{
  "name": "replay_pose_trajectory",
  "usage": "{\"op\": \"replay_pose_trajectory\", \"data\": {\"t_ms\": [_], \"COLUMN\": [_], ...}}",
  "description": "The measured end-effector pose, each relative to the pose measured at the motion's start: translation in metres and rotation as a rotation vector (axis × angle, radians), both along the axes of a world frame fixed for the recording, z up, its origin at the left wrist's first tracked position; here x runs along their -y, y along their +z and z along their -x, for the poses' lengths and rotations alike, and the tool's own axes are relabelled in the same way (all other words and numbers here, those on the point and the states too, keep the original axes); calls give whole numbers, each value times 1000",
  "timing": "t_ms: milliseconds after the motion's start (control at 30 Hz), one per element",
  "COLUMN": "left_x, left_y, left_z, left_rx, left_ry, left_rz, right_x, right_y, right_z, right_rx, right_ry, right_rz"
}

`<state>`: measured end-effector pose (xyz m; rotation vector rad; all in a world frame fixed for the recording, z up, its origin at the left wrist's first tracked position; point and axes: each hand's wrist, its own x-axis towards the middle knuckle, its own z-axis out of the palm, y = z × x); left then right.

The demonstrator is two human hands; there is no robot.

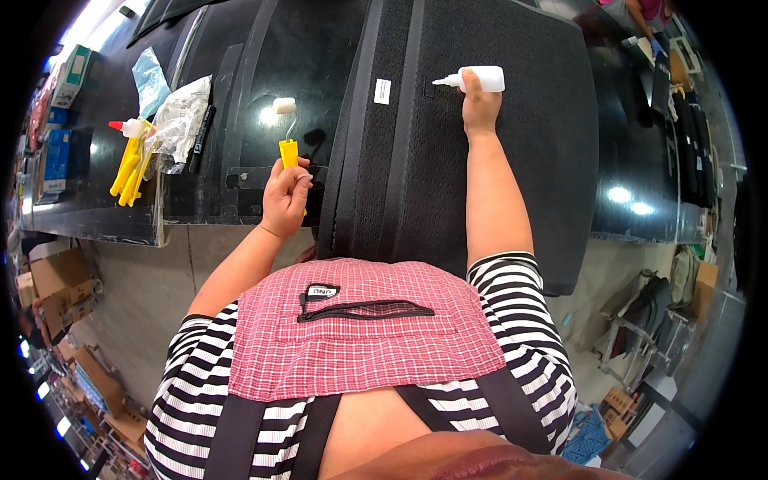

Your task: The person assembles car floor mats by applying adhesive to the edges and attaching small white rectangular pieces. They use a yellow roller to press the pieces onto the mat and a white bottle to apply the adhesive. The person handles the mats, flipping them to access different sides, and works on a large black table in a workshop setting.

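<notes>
My left hand (286, 196) is closed round the yellow handle of a small paint roller (289, 150), its white roller head pointing away from me above the black table. In my right hand (480, 104) is a white squeeze bottle (485, 78), tipped on its side with its narrow nozzle pointing left. The bottle is over a large black textured mat (512, 160); whether its nozzle touches the mat I cannot tell. A small white label (382, 91) lies on the mat's left part, left of the nozzle.
At the left of the black table (216, 184) lie yellow handles (128, 172), a red-tipped bottle (128, 128), crumpled clear plastic (180, 120) and a black marker (202, 138). Boxes (58, 160) stand at the far left. Another person (640, 20) is at the upper right.
</notes>
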<state>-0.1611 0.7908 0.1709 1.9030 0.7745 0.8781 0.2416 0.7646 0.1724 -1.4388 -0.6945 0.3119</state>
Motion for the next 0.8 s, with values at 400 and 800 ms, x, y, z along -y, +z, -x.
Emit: {"op": "replay_pose_trajectory", "data": {"t_ms": [400, 800], "left_x": [-3, -2], "left_y": [-2, -4], "left_z": [2, 2], "left_rx": [-19, -12], "left_ry": [-10, -6], "left_rz": [-40, -34], "right_x": [-18, -13], "right_y": [-12, -7], "right_z": [-6, -3], "right_rx": [221, 154], "right_ry": [-117, -161], "right_rz": [299, 186]}}
